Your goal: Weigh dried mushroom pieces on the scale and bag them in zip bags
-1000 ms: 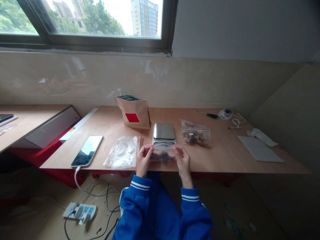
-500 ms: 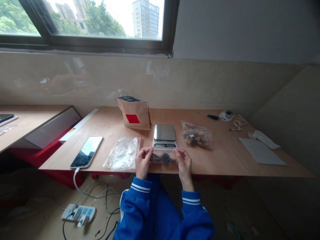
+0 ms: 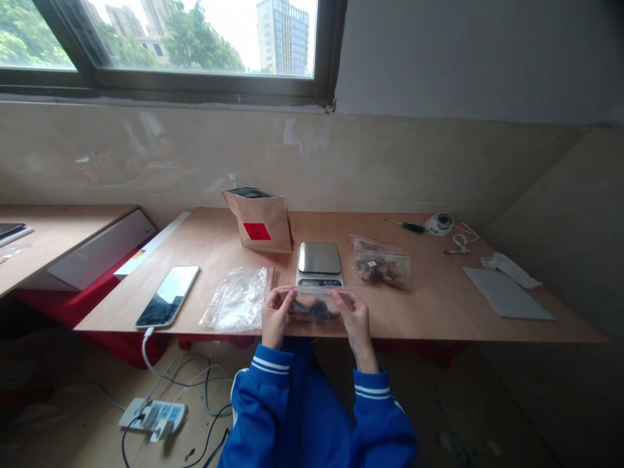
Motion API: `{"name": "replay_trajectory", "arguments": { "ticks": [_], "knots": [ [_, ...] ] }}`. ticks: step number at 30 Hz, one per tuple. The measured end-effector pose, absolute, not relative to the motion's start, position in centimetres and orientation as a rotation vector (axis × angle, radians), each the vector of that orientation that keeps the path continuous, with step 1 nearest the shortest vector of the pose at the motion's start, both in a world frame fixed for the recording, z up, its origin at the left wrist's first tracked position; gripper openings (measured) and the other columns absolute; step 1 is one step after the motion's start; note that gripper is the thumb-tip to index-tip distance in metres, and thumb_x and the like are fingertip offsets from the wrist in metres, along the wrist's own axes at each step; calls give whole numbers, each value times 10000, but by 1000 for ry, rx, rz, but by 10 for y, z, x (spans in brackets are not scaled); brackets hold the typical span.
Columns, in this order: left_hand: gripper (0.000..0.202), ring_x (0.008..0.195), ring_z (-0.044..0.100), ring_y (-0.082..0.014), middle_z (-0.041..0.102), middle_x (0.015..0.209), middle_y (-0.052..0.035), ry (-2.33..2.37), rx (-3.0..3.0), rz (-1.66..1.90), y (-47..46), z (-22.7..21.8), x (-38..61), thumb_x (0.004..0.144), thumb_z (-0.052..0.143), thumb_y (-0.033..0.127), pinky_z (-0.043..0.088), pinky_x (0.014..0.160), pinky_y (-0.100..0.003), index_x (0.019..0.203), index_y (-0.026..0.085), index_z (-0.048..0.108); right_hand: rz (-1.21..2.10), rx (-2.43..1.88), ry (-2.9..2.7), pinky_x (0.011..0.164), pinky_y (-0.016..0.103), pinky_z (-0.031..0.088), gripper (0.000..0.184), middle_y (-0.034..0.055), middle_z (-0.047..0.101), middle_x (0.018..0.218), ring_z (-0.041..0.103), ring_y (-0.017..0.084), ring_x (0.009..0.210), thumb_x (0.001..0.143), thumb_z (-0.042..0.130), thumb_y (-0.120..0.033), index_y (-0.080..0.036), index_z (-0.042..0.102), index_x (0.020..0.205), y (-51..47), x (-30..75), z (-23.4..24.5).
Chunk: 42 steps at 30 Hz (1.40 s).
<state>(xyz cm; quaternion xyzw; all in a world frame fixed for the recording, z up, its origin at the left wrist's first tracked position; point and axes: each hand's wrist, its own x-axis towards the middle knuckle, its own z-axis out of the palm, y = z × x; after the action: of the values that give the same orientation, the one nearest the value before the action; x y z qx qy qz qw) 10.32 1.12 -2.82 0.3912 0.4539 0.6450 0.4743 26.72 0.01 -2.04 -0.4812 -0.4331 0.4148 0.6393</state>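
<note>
Left hand (image 3: 275, 318): fingers (image 3: 288, 300) pinched on the left end of a zip bag's (image 3: 314, 310) reddish top strip, thumb toward the wearer. Right hand (image 3: 356, 320): the same pinch at the strip's right end, so the mouth is drawn level between the 2 grips. Bag hangs below and between the fingers, just on the near side of the scale (image 3: 319, 259), its top edge overlapping the scale's near end in view; whether its base touches the bench (image 3: 439, 312) can't be told. Dark, lumpy pieces inside. Judged handling: light, limp film, rather slippery, with contents that shift and may be brittle; best held by the 2 ends of the stiffer strip, no squeezing of the lower part. Farther out: left of the scale, a spread of flat transparent bags (image 3: 238, 299), then a phone (image 3: 168, 296) with a cable (image 3: 147, 341) at its near end. Beyond the scale and to its left, an upright brown pouch (image 3: 263, 221), mouth gaping, red label on front. Right of the scale, filled bags (image 3: 383, 268), apparently 2, overlapping. Well right of the scale: screwdriver (image 3: 412, 227), dome camera (image 3: 440, 224), white sheet (image 3: 507, 296).
</note>
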Motion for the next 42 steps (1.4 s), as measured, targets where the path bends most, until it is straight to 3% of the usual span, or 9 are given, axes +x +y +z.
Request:
{"name": "replay_trajectory", "arguments": {
  "ticks": [15, 24, 34, 42],
  "knots": [
    [301, 657, 611, -129, 691, 727, -27, 1201, 992, 1595, 5, -17, 103, 696, 725, 394, 476, 614, -224, 857, 141, 698, 949, -1085, -940, 823, 337, 511, 226, 44, 735, 850, 674, 197, 848, 712, 728, -370, -181, 695, 831, 0, 266, -26],
    [316, 825, 650, -177, 716, 913, -72, 1112, 1033, 1531, 5, -18, 105, 713, 712, 394, 503, 726, -261, 912, 148, 709, 944, -1039, -968, 758, 314, 521, 186, 25, 724, 809, 668, 182, 800, 730, 717, -355, -203, 691, 835, 0, 265, -23],
    [275, 678, 624, -144, 703, 739, -42, 1168, 1035, 1538, 4, -19, 105, 685, 737, 376, 474, 604, -226, 829, 142, 716, 905, -1040, -979, 770, 316, 526, 176, 30, 727, 803, 672, 179, 788, 748, 701, -354, -197, 680, 826, -1, 263, -21],
    [240, 702, 631, -159, 712, 750, -48, 1185, 1040, 1558, 4, -13, 101, 663, 754, 346, 487, 649, -250, 790, 144, 724, 832, -1035, -1002, 796, 344, 518, 180, 46, 729, 813, 672, 196, 821, 774, 672, -354, -184, 677, 831, -1, 258, -22]
  ]
}}
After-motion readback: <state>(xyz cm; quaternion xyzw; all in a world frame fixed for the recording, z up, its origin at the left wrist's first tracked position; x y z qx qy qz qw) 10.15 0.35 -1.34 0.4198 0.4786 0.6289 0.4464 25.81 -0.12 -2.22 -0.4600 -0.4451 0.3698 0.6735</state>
